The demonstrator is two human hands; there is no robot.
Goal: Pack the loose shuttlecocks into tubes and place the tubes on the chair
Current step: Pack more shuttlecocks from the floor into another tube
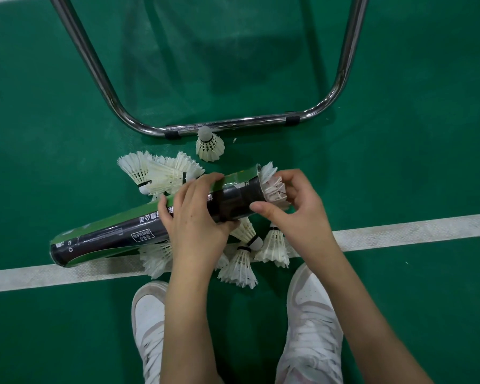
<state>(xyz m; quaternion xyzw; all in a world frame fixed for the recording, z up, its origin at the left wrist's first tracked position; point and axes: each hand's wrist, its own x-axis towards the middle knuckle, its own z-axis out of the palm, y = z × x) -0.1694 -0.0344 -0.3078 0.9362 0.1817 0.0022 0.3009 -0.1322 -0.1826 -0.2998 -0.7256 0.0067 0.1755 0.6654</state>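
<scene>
While left hand (194,214) grips tube (139,225), right hand (297,206) pinches shuttlecock (275,187).

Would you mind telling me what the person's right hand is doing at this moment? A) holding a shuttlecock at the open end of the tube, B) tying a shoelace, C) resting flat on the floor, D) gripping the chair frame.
A: the right hand holds a shuttlecock whose feathers stick out of the open end of the tube, while the left hand grips the tube's middle.
</scene>
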